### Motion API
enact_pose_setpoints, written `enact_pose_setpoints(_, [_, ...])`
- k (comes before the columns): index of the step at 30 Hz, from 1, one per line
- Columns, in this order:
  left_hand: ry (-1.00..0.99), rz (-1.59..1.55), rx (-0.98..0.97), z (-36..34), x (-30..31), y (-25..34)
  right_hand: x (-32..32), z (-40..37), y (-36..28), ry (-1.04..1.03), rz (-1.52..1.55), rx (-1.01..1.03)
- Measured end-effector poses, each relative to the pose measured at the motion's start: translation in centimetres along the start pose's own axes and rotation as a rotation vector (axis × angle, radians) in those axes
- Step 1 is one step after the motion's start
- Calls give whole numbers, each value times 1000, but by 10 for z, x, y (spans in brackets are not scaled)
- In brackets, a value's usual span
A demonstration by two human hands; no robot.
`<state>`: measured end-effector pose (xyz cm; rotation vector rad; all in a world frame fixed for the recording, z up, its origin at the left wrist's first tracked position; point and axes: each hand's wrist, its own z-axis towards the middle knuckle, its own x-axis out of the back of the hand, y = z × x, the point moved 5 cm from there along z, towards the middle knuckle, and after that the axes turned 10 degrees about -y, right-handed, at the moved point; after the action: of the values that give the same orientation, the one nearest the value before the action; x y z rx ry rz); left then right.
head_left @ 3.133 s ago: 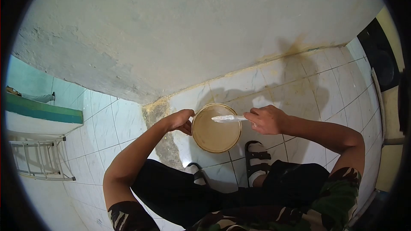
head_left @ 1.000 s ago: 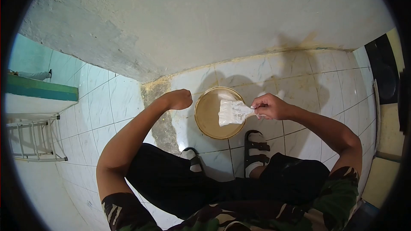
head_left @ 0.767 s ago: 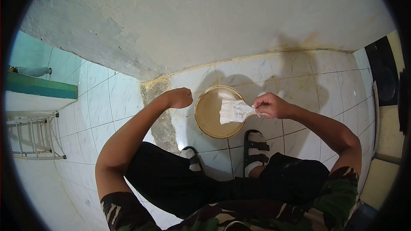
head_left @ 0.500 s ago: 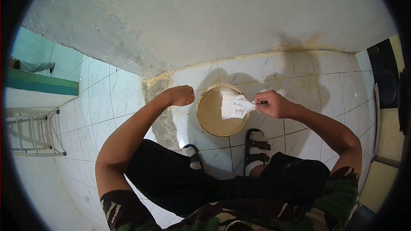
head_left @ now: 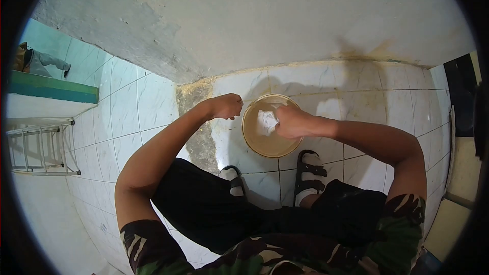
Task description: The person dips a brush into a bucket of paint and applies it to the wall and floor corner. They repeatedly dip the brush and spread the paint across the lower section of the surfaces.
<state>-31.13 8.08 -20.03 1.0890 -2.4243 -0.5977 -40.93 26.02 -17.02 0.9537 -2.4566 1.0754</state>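
Observation:
A round bucket (head_left: 248, 141) with a yellowish rim stands on the tiled floor in front of my feet, pale inside. My right hand (head_left: 294, 121) reaches down over its mouth, closed around the handle of a wide paintbrush (head_left: 267, 122). The brush head is coated white and points left, inside the bucket's opening; the handle is hidden by my fingers. To the left of the rim, apart from the bucket, my left hand (head_left: 227, 106) hovers with its fingers curled in, and nothing shows in it.
A grey-white wall (head_left: 285, 25) rises just beyond the bucket. A rough cement strip (head_left: 201, 142) breaks the tiles at left. Further left are a metal ladder (head_left: 43, 147) and a green-edged ledge (head_left: 56, 91), with a person's leg (head_left: 48, 62) behind it. Light panels (head_left: 461, 168) line the right.
My right hand has moved left and down with the paintbrush, from above the bucket's right side into its opening. My left hand has shifted slightly right, its fingers a little looser.

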Motion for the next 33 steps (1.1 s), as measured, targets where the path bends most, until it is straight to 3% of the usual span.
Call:
enact_pose_setpoints(1, [28,-280,65,-7,-2,3,-3,7,0,0,-6,-17])
enact_pose_setpoints(4, [2,-426,45,-2,-6,-3,-17,30,5,-41,39,-35])
enact_pose_setpoints(10, [-29,-462,-10,-3,-11,-2,-18,30,6,57,88,17])
enact_pose_setpoints(14, [1,-432,43,-12,-7,4,8,-1,-1,-32,99,5])
enact_pose_setpoints(20, [23,-117,4,-13,4,1,21,-44,13,-2,33,-53])
enact_pose_setpoints(23, [161,329,93,-26,21,1,14,-52,31,78,77,-21])
enact_pose_setpoints(26, [367,432,121,-94,21,59,19,-74,43,246,157,55])
enact_pose_setpoints(28, [375,505,88,-132,-3,106,24,-88,43,210,274,108])
enact_pose_setpoints(29, [366,558,44,-149,-19,130,22,-93,50,302,287,245])
enact_pose_setpoints(30, [356,610,2,-160,-35,149,23,-98,57,312,289,234])
enact_pose_setpoints(32, [302,596,-100,-164,-57,172,25,-107,70,339,578,316])
enact_pose_setpoints(33, [296,606,-107,-157,-64,169,25,-107,80,350,584,310])
